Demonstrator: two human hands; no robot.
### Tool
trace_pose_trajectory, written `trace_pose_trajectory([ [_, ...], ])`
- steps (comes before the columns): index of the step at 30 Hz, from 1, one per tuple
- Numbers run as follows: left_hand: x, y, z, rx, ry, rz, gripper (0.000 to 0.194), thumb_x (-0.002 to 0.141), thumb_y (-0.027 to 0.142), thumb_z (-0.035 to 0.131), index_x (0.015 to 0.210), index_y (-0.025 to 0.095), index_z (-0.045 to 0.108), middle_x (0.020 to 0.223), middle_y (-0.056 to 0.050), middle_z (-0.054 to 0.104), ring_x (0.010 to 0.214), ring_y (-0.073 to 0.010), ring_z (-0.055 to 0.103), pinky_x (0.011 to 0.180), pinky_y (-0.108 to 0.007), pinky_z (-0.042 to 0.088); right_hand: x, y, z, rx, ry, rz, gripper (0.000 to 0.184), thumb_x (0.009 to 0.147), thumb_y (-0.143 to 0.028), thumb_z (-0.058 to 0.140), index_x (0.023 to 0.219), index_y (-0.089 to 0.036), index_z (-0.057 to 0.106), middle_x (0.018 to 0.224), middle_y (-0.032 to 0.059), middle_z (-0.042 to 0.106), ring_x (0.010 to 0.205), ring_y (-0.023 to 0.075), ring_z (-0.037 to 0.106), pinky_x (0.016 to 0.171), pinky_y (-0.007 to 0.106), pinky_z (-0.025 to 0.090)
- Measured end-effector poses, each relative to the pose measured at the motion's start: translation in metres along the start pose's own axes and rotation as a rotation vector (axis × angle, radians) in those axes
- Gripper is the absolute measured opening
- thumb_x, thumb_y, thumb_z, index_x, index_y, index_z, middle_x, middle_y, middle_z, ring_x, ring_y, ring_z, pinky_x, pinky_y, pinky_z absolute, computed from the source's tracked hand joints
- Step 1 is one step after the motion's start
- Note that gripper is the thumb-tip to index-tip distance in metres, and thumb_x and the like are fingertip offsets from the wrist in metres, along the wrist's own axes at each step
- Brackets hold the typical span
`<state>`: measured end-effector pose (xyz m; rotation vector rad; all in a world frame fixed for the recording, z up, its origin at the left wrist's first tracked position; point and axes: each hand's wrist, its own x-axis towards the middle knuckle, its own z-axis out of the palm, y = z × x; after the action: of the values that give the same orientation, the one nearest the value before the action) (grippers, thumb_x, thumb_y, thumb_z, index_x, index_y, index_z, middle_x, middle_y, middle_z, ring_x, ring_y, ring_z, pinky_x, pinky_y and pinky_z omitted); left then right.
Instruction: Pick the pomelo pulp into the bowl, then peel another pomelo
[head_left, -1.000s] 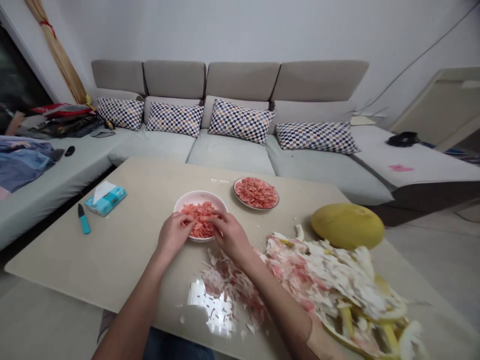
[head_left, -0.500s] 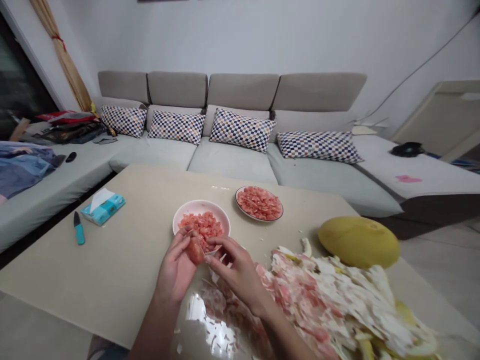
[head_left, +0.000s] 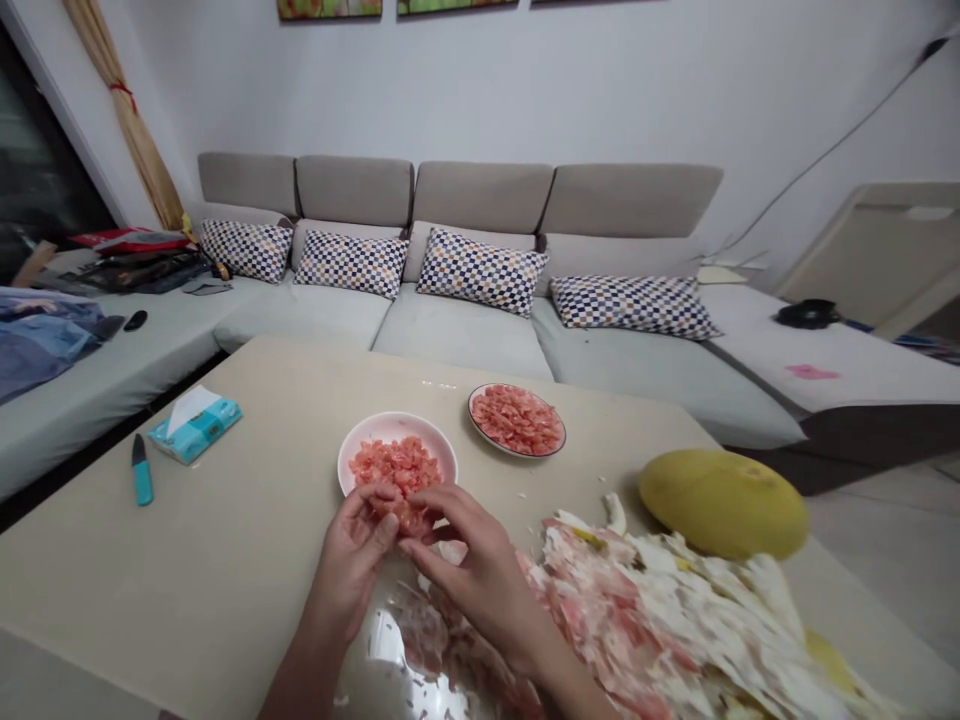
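left hand (head_left: pixel 352 545) / right hand (head_left: pixel 474 545): both pinching pulp (head_left: pixel 406 517), grip nearly closed | pulp: sitting lower centre of frame, seemingly over near rim of bowl (head_left: pixel 367 430) | knife (head_left: pixel 142 470): lying at left of frame

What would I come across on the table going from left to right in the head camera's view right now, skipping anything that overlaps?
Turquoise-handled knife, blue tissue pack, white bowl, dark-rimmed plate, large yellow fruit.
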<state>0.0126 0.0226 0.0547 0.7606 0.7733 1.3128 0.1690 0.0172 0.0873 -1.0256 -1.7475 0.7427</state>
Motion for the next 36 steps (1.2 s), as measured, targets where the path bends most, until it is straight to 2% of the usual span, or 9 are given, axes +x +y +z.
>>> trace_pose_trajectory([
  [4,0.002,0.001,-0.008,0.092,-0.080,0.103,0.038,0.074,0.035,0.080,0.107,0.021,0.066,0.105,-0.007,0.065,0.103,-0.0214,0.063,0.091,-0.030,0.051,0.001,-0.009,-0.017,-0.019,-0.011,0.013,0.018,0.091,-0.024,0.061,0.106,-0.025,0.071,0.103,0.0060,0.070,0.088,0.0170,0.068,0.073,0.028,0.058],
  [7,-0.001,0.002,-0.012,0.174,-0.159,0.117,0.045,0.077,0.032,0.078,0.118,0.023,0.064,0.112,-0.008,0.066,0.113,-0.0243,0.062,0.099,-0.032,0.049,0.000,-0.011,-0.022,-0.084,0.019,-0.081,0.017,0.091,-0.020,0.061,0.102,-0.025,0.072,0.098,0.0048,0.071,0.091,0.0171,0.068,0.078,0.029,0.057],
  [10,-0.005,0.002,-0.014,0.210,-0.213,0.097,0.051,0.080,0.029,0.075,0.129,0.025,0.060,0.127,-0.009,0.064,0.125,-0.0263,0.057,0.106,-0.034,0.046,-0.003,-0.012,-0.022,-0.186,0.006,-0.164,0.018,0.091,-0.016,0.060,0.102,-0.024,0.072,0.096,0.0046,0.072,0.086,0.0161,0.068,0.078,0.028,0.056],
  [15,-0.011,0.004,-0.013,0.203,-0.227,0.088,0.059,0.083,0.026,0.071,0.139,0.029,0.053,0.146,-0.008,0.052,0.139,-0.0284,0.043,0.111,-0.035,0.043,-0.008,-0.013,-0.020,-0.433,-0.027,-0.299,0.020,0.095,-0.016,0.052,0.104,-0.019,0.069,0.094,0.0084,0.072,0.082,0.0182,0.068,0.072,0.029,0.057],
  [20,-0.011,0.003,-0.006,0.136,-0.236,0.102,0.068,0.076,0.024,0.078,0.139,0.028,0.053,0.143,-0.010,0.055,0.135,-0.0293,0.049,0.110,-0.036,0.044,-0.008,-0.015,-0.014,-0.614,0.035,-0.412,0.020,0.095,-0.014,0.048,0.097,-0.018,0.068,0.087,0.0092,0.072,0.076,0.0181,0.068,0.065,0.027,0.056],
  [26,-0.015,-0.003,-0.001,0.206,-0.075,0.153,0.051,0.076,0.022,0.077,0.125,0.024,0.062,0.128,-0.010,0.065,0.122,-0.0268,0.060,0.103,-0.035,0.050,-0.009,-0.012,-0.006,-0.516,0.094,-0.402,0.015,0.091,-0.009,0.051,0.095,-0.017,0.063,0.084,0.0072,0.069,0.075,0.0164,0.065,0.066,0.026,0.053],
  [32,-0.017,-0.001,0.003,0.280,-0.073,0.366,0.027,0.075,0.015,0.074,0.101,0.021,0.065,0.108,-0.007,0.066,0.110,-0.0224,0.064,0.099,-0.035,0.051,-0.010,-0.012,-0.008,-0.312,0.070,-0.255,0.013,0.090,-0.009,0.050,0.090,-0.018,0.059,0.083,0.0045,0.062,0.072,0.0146,0.059,0.066,0.026,0.050],
  [36,-0.017,0.002,0.001,0.305,-0.090,0.444,0.026,0.077,0.011,0.071,0.099,0.023,0.063,0.107,-0.005,0.065,0.109,-0.0190,0.063,0.099,-0.032,0.051,-0.009,-0.015,-0.017,-0.221,0.032,-0.201,0.012,0.092,-0.010,0.052,0.092,-0.018,0.061,0.085,0.0039,0.063,0.075,0.0138,0.060,0.068,0.025,0.050],
])
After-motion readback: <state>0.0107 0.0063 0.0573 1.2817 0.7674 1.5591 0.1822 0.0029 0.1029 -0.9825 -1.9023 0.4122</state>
